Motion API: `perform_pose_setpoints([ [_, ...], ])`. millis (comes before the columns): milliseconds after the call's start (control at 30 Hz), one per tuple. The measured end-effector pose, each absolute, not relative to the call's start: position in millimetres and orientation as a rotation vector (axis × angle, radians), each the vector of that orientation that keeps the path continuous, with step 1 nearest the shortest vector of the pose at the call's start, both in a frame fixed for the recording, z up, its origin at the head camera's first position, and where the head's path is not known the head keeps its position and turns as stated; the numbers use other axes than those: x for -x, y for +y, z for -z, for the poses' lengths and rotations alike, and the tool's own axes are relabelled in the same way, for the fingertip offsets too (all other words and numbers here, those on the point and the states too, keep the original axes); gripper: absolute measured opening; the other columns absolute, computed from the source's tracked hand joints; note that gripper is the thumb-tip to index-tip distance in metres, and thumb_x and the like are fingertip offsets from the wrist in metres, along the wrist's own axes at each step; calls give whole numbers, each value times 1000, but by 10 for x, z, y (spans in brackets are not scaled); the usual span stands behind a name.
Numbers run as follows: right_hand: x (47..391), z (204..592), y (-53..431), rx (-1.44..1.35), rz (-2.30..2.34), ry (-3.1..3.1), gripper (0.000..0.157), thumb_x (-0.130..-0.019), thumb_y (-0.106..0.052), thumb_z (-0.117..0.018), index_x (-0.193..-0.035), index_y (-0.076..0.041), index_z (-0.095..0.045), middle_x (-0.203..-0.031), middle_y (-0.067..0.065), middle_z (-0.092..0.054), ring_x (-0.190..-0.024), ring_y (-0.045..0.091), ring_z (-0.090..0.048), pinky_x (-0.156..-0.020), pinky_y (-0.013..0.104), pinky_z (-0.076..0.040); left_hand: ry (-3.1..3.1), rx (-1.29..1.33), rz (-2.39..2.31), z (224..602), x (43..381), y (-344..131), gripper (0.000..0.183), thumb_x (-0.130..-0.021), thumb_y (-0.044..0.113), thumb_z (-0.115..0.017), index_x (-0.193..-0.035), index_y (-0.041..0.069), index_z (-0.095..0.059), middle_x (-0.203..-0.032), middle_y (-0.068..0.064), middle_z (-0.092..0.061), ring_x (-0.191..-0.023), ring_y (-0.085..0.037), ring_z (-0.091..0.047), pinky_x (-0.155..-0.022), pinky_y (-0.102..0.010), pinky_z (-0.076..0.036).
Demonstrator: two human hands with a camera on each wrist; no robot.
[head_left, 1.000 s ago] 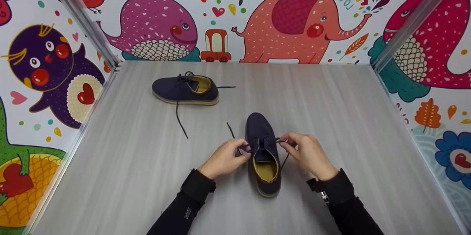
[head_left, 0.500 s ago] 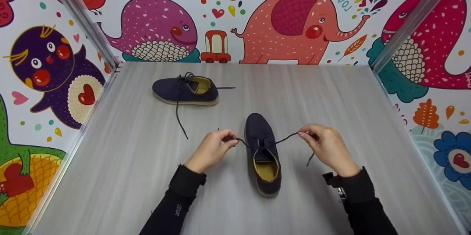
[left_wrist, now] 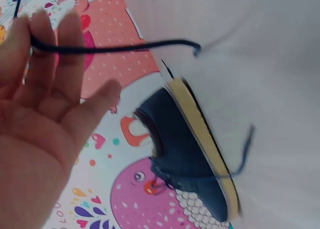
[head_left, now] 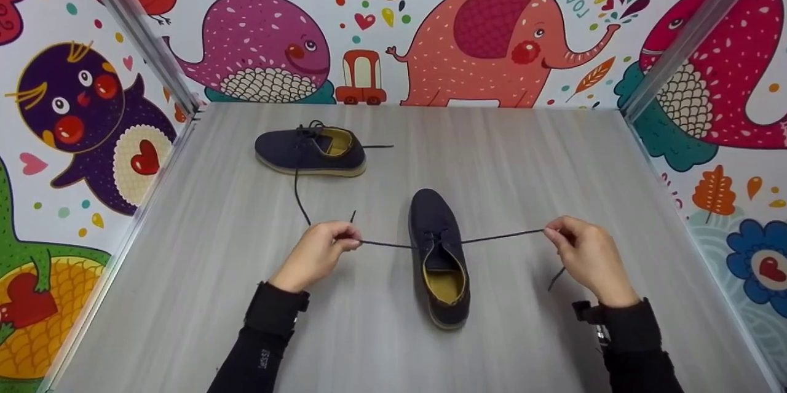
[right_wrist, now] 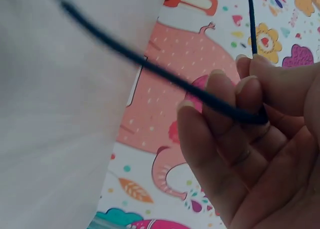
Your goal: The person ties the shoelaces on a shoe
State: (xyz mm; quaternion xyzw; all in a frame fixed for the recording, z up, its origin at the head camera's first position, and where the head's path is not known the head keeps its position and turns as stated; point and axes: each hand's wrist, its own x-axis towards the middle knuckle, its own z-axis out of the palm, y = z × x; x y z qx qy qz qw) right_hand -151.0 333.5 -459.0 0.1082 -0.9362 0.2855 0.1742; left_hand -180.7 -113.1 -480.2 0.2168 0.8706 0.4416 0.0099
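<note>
A navy lace-up shoe [head_left: 430,211] with a yellow lining sits upright on the table in the head view, toe pointing away. On its left side, my left hand [head_left: 313,256] pinches one end of the dark shoelace [head_left: 387,245] between thumb and fingertips. My right hand [head_left: 591,256] pinches the other end out to the right. Both lengths run nearly straight from the eyelets to the fingers. A free tail [left_wrist: 125,48] hangs past the fingers in the left wrist view. The right wrist view shows another tail [right_wrist: 165,75] crossing the curled fingers.
A second navy shoe [head_left: 280,148] lies back left, toe to the left, with loose laces trailing onto the grey table [head_left: 522,159]. Cartoon-printed walls [head_left: 424,24] enclose the table at the back and sides, with metal posts [head_left: 132,24] at the corners.
Both hands have moved apart, left hand leftward and right hand rightward, drawing the lace ends out. The loops and slack near the eyelets have pulled straight. The shoes have stayed in place.
</note>
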Motion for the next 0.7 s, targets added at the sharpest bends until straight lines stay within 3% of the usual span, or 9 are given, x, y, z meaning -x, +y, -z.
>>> perform_pose_setpoints([
  [300, 1467, 4629, 3485, -120, -796, -2685, 8, -92, -8, -71, -84, -4, -72, -61, -3, -56, -51, 11, -49, -49, 27, -37, 2656, -662, -1349, 4847, 1792, -1322, 8, -93, 7, -68, -87, 13, -70, -86, 5, -68, -83, -12, -66, -76, -31, -55],
  [533, 1471, 4667, 3535, -30, -766, -2724, 10, -92, -8, -71, -82, -4, -71, -64, 2, -60, -54, 17, -49, -49, 30, -37, 2601, -663, -1324, 4837, 1770, -1448, 10, -93, 6, -66, -86, 12, -70, -84, -3, -69, -80, -19, -65, -73, -31, -53],
  [700, 1461, 4697, 3549, 0, -749, -2751, 9, -91, -8, -71, -82, -6, -71, -65, 2, -60, -55, 18, -49, -50, 30, -37, 2637, -677, -1304, 4831, 1774, -1503, 10, -93, 6, -67, -85, 12, -70, -83, 0, -69, -79, -15, -65, -71, -30, -53],
])
